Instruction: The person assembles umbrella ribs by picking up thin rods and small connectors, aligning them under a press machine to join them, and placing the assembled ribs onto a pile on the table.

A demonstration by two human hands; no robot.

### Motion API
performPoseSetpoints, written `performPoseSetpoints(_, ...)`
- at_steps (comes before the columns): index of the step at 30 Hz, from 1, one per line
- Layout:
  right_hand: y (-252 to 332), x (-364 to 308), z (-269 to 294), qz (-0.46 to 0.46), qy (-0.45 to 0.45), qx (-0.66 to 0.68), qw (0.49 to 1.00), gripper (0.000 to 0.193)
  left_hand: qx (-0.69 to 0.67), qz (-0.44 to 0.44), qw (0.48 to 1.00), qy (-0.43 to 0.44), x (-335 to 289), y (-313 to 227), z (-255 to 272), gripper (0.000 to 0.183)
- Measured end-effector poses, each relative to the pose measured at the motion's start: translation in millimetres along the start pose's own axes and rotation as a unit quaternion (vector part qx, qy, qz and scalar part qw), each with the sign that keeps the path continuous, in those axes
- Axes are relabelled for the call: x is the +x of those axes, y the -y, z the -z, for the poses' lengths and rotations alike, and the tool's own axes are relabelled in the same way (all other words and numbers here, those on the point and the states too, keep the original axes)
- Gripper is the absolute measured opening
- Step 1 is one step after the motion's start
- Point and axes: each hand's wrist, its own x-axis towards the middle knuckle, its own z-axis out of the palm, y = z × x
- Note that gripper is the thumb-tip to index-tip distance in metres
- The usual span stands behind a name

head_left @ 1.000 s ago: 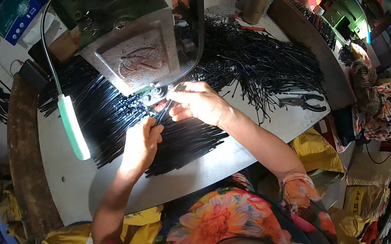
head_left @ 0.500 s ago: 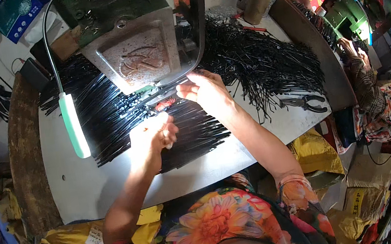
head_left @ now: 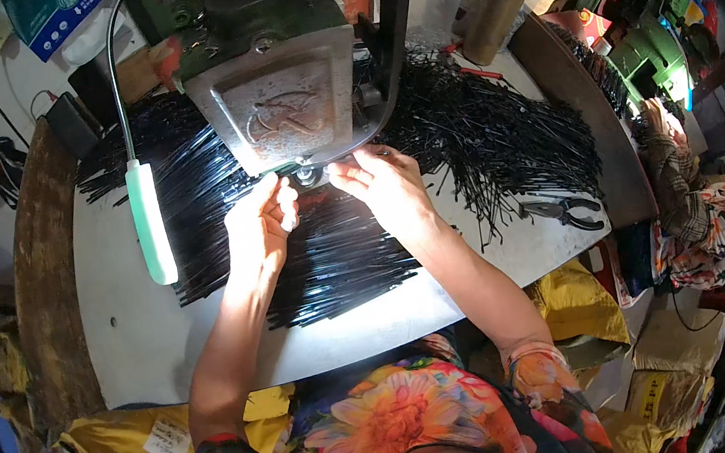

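Note:
Both hands are raised to the working point under a green press with a rusty metal front plate. My left hand is on the left of the small bright metal tool, thumb and fingers pinched; what they hold is too small to make out. From the right, my right hand reaches to the same spot, its fingers closed on a thin black rod that is mostly hidden. Beneath and between the hands lies a layer of thin black rods. More rods fan out at the left.
A tangled heap of black rods covers the right of the white table. Pliers lie at its right edge. A lit gooseneck lamp hangs at the left. Farther back stands a metal flask. Another person's hand works at the far right.
My left hand has moved up to the tool, its fingers now pinched there. My right hand stays close to the press. The whole view has shifted slightly.

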Motion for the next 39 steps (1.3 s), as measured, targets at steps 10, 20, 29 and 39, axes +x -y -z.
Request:
performPoseSetpoints(10, -7.1, 6.5, 2.5, 0.014, -0.018, 0.032, 0.999, 0.022, 0.029, -0.01, 1.0, 0.005, 1.5, 7.4, 3.9, 0.019)
performPoseSetpoints(20, -3.6, 5.6, 1.3, 0.008, -0.025, 0.005, 1.0, 0.022, 0.009, -0.019, 1.0, 0.0, -2.0, 3.3, -1.4, 0.018)
performPoseSetpoints(29, -4.8, 4.8, -2.8, 0.013, -0.026, 0.008, 1.0, 0.025, 0.023, -0.016, 1.0, -0.006, -4.7, 1.5, -3.0, 0.017)
performPoseSetpoints(39, -3.8, 4.5, -3.0, 0.014, -0.018, -0.041, 0.999, 0.017, 0.035, -0.01, 0.999, 0.0, -4.0, 3.6, -0.8, 0.017)
